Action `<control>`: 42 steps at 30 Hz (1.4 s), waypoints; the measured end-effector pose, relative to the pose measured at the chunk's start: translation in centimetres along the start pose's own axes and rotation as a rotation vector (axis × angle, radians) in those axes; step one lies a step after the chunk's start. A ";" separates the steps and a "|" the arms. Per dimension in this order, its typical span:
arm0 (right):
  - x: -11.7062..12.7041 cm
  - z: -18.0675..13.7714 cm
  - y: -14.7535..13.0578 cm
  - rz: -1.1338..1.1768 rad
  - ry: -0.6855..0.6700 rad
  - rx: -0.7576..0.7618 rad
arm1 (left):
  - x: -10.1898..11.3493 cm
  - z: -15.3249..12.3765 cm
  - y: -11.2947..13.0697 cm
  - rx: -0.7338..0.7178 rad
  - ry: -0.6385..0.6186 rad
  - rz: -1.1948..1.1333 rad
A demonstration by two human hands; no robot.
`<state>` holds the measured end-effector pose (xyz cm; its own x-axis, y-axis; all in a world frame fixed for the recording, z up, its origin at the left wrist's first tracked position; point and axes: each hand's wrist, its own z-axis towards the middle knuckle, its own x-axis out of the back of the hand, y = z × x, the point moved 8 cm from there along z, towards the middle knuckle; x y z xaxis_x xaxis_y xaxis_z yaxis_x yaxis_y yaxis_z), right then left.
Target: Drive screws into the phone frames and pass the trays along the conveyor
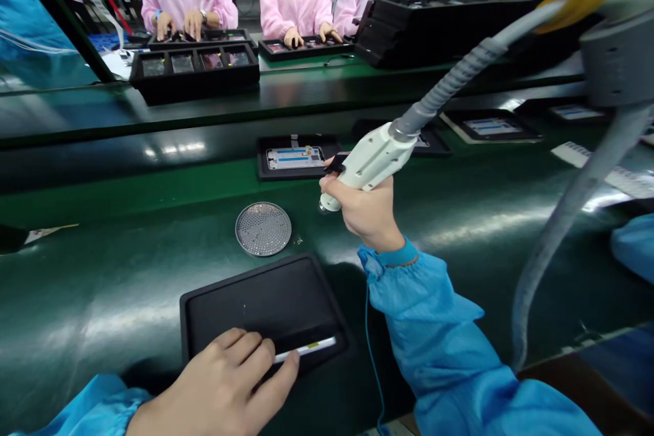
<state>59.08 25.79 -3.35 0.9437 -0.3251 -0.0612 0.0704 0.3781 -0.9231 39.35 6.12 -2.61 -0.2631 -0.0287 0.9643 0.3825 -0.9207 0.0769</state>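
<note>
The left hand [225, 381] presses flat, fingers together, on a black rectangular plastic tray [266, 306] while the right hand [365, 208] clamps its fingers round a white plastic handheld tool [370, 160].

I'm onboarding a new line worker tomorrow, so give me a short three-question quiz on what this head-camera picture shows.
1. Multiple choice: what does the right hand grip?
A) a white handheld tool on a grey ribbed hose
B) a yellow screwdriver
C) a glass bottle

2. True or false: the left hand rests with its fingers on the near edge of the black rectangular plastic tray.

3. Fill in: seen from the person, the round perforated metal disc lies on the green bench surface just ____ the tray's far edge.

Key: 1 A; 2 true; 3 beyond.
</note>
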 end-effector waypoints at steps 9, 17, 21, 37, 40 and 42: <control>0.0 0.0 0.4 -0.007 -0.023 -0.021 | -1.2 -0.8 -3.2 0.139 0.068 -0.048; 0.2 0.2 0.4 0.006 0.019 -0.044 | -5.3 -2.7 -10.9 0.436 -0.167 0.001; 0.5 0.4 0.8 0.013 0.028 -0.049 | -6.7 -3.1 -11.8 0.433 -0.196 -0.053; 4.1 2.2 3.6 0.019 0.189 -0.109 | 2.3 -10.2 -28.0 1.051 0.099 0.014; 4.3 2.4 4.2 -0.049 0.171 -0.109 | 4.9 -11.8 -33.8 1.243 0.147 0.106; 4.3 2.5 4.3 -0.093 0.160 -0.123 | 5.9 -12.2 -36.1 1.307 0.157 0.130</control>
<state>64.26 28.24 -6.64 0.8708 -0.4911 -0.0238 0.1059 0.2346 -0.9663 13.17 34.49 -2.77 -0.2255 -0.2136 0.9506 0.9558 0.1406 0.2583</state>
